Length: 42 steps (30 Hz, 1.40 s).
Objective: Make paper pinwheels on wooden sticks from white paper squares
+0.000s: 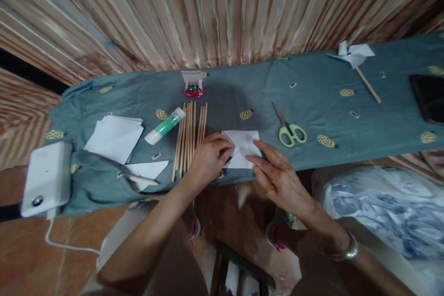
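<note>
A white square of paper (244,143) with cut or folded corners lies at the near edge of a board covered in blue-grey cloth (225,97). My left hand (209,157) pinches the paper's left corner, fingers closed on it. My right hand (277,171) rests on the paper's right side with fingers stretched flat, pressing it down. Several wooden sticks (190,136) lie in a row just left of my left hand.
A glue stick (165,126), a stack of white paper (114,138), a paper triangle (147,169) and a white device (46,178) lie to the left. A small red box (194,84) sits behind. Green-handled scissors (290,130) and a finished paper pinwheel (357,58) are on the right.
</note>
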Each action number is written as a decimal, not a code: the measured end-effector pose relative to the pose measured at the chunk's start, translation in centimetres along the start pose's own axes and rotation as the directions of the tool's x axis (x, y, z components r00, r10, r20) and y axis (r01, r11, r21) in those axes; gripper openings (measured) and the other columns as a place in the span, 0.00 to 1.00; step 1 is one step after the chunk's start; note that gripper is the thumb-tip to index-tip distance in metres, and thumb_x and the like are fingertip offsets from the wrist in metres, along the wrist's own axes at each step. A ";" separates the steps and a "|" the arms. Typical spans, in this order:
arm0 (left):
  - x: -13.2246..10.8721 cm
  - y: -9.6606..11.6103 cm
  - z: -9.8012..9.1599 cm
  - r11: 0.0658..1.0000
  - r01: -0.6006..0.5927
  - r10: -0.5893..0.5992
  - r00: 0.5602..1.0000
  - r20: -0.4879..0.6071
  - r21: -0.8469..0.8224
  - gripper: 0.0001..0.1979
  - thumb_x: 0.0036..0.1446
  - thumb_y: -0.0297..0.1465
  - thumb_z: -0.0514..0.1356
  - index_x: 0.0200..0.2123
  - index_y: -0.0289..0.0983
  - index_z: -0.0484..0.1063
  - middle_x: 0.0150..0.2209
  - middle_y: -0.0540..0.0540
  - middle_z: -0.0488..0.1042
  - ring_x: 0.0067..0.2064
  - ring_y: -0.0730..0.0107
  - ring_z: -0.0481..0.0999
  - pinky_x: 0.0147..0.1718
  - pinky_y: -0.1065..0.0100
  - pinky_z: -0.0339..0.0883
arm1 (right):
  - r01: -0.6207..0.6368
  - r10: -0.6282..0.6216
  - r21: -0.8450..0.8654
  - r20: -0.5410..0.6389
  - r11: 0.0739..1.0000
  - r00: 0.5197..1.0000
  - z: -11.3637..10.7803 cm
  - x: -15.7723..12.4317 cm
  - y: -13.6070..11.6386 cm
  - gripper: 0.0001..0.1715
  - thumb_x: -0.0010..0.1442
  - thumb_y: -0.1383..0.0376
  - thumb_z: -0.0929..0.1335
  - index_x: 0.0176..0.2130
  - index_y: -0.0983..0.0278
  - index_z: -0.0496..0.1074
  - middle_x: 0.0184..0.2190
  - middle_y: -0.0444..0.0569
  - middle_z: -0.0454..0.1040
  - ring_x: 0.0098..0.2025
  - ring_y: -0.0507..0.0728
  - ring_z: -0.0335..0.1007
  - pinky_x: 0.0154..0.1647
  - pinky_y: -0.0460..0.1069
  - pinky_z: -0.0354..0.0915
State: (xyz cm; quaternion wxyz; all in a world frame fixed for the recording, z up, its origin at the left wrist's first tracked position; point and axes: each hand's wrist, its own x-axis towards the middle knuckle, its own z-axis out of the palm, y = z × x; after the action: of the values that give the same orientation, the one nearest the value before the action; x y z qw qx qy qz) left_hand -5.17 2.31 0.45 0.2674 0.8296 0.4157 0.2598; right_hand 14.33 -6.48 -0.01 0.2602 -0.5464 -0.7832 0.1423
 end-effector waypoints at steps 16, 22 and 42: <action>0.2 0.1 0.4 1.000 0.019 -0.019 1.000 -0.008 -0.019 0.04 0.55 0.25 0.61 0.31 0.36 0.77 0.34 0.46 0.76 0.37 0.68 0.76 0.40 0.65 0.70 | -0.010 0.010 -0.020 0.023 1.000 1.000 0.0 -0.1 0.1 0.19 0.62 0.69 0.62 0.52 0.65 0.70 0.62 0.59 0.60 0.62 0.66 0.57 0.58 0.64 0.60; 0.3 0.1 0.4 0.999 0.024 -0.025 1.000 -0.013 -0.026 0.04 0.54 0.24 0.62 0.31 0.36 0.77 0.34 0.46 0.76 0.37 0.68 0.76 0.40 0.67 0.69 | -0.012 0.012 -0.004 0.001 1.000 1.000 -0.1 0.1 -0.1 0.18 0.63 0.68 0.62 0.51 0.64 0.70 0.61 0.58 0.60 0.61 0.66 0.58 0.57 0.64 0.61; 0.4 0.2 0.4 0.999 0.036 -0.036 0.999 0.016 -0.021 0.05 0.55 0.24 0.61 0.31 0.36 0.77 0.35 0.46 0.76 0.38 0.68 0.76 0.41 0.66 0.69 | -0.020 0.023 0.046 -0.056 0.999 0.998 0.6 1.9 -0.3 0.19 0.64 0.68 0.60 0.52 0.63 0.70 0.62 0.56 0.59 0.63 0.64 0.56 0.61 0.63 0.59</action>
State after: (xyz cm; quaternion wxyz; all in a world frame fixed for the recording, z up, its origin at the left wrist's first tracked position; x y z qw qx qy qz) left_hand -4.61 2.43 0.38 0.2840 0.8211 0.4257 0.2529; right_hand 13.23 -4.77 0.14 0.2928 -0.5527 -0.7663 0.1473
